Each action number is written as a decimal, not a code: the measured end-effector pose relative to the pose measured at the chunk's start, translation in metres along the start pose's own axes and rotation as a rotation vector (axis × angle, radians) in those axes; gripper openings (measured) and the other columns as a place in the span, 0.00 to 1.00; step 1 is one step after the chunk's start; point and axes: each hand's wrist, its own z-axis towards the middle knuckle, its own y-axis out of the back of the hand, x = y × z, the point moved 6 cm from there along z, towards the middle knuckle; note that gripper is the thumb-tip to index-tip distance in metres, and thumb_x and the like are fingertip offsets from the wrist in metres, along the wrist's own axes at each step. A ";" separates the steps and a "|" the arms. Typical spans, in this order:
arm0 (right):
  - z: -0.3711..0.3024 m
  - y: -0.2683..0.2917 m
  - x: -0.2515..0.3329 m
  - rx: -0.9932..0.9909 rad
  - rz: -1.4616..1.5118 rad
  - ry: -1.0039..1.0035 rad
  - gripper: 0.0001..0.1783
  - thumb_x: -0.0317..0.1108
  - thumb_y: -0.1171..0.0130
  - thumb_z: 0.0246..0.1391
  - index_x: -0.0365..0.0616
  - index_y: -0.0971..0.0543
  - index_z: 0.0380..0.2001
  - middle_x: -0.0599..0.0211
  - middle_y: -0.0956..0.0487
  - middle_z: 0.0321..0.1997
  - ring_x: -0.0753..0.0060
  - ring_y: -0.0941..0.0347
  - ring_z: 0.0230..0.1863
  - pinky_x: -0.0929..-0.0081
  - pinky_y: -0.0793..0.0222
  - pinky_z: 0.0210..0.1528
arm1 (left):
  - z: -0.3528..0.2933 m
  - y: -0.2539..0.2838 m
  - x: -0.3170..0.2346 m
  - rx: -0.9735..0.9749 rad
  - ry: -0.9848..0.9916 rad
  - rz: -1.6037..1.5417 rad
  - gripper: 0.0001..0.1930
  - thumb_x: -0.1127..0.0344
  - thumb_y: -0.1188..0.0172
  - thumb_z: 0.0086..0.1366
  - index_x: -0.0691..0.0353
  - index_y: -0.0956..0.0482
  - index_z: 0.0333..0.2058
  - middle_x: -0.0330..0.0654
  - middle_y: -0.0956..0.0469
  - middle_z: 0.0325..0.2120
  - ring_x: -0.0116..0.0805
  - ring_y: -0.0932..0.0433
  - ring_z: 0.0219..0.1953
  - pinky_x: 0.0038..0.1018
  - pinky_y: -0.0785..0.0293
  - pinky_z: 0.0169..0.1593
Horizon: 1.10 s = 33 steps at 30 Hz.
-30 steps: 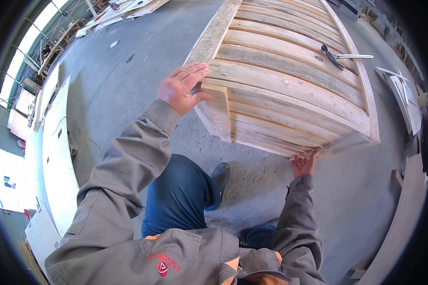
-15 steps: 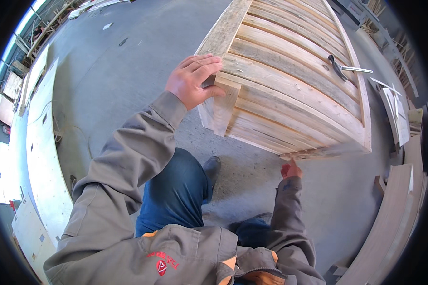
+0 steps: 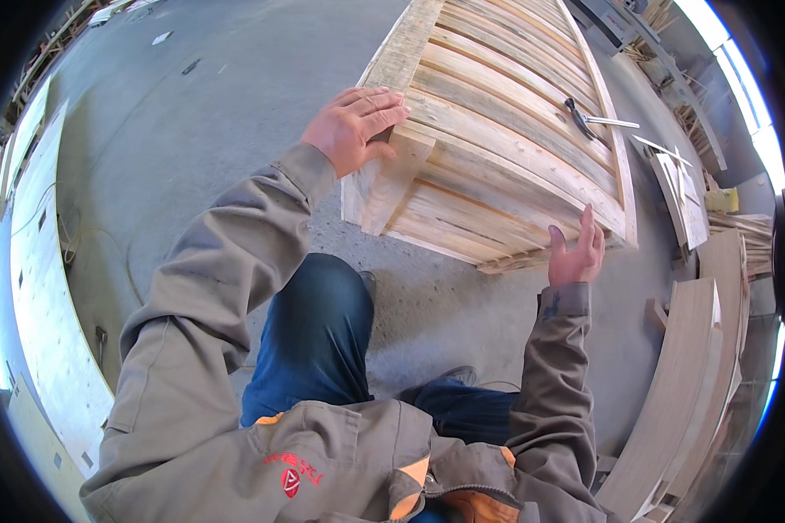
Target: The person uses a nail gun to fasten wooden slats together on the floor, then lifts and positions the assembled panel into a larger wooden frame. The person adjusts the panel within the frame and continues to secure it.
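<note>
Crate [image 3: 506, 144] — under left hand [image 3: 351, 129], just beyond right hand [image 3: 577, 254]

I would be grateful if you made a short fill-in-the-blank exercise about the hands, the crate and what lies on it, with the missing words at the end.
The left hand rests on a corner of the slatted crate, which is made of ____.
The tool with a dark head and silvery handle on top of the crate is a ____.
The open hand near another corner is the person's ____ hand.
The person's trousers are ____ in colour.

Missing words: wood; hammer; right; blue.
</note>
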 end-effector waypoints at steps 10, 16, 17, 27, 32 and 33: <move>0.023 -0.003 0.013 0.100 -0.145 0.131 0.44 0.38 0.24 0.44 0.48 0.30 0.66 0.61 0.30 0.70 0.56 0.39 0.72 0.56 0.46 0.73 | -0.001 0.000 0.003 -0.054 0.007 0.007 0.34 0.56 0.23 0.45 0.54 0.20 0.54 0.39 0.21 0.57 0.40 0.26 0.62 0.38 0.28 0.64; 0.021 -0.024 0.000 0.078 -0.151 0.129 0.40 0.41 0.28 0.50 0.50 0.30 0.66 0.63 0.30 0.71 0.58 0.39 0.73 0.56 0.49 0.74 | -0.003 -0.001 0.007 -0.063 -0.009 0.023 0.34 0.55 0.24 0.45 0.54 0.20 0.54 0.38 0.21 0.57 0.39 0.25 0.62 0.38 0.28 0.64; 0.021 -0.024 -0.001 0.059 -0.161 0.138 0.39 0.41 0.29 0.51 0.50 0.29 0.66 0.64 0.29 0.70 0.59 0.38 0.73 0.56 0.49 0.74 | -0.004 -0.001 0.007 -0.065 -0.012 0.026 0.34 0.54 0.24 0.45 0.54 0.19 0.54 0.38 0.21 0.56 0.39 0.25 0.61 0.38 0.28 0.64; 0.022 -0.029 -0.002 0.041 -0.216 0.118 0.36 0.44 0.30 0.53 0.52 0.28 0.65 0.66 0.27 0.69 0.62 0.35 0.72 0.57 0.47 0.73 | -0.006 0.002 0.006 -0.073 -0.026 0.018 0.33 0.56 0.23 0.45 0.55 0.20 0.52 0.40 0.20 0.56 0.41 0.24 0.61 0.39 0.28 0.64; 0.024 -0.026 -0.003 0.085 -0.229 0.108 0.38 0.45 0.31 0.54 0.50 0.30 0.66 0.64 0.29 0.71 0.60 0.37 0.73 0.55 0.48 0.74 | 0.000 -0.003 0.004 -0.051 -0.002 0.005 0.33 0.59 0.23 0.46 0.55 0.20 0.54 0.40 0.22 0.57 0.42 0.26 0.62 0.39 0.29 0.64; 0.026 -0.024 -0.002 0.104 -0.206 0.118 0.38 0.46 0.31 0.54 0.49 0.31 0.66 0.64 0.31 0.71 0.60 0.38 0.73 0.55 0.48 0.74 | 0.000 -0.003 0.003 -0.033 -0.002 0.012 0.33 0.59 0.23 0.46 0.55 0.21 0.54 0.40 0.22 0.57 0.43 0.27 0.62 0.40 0.30 0.64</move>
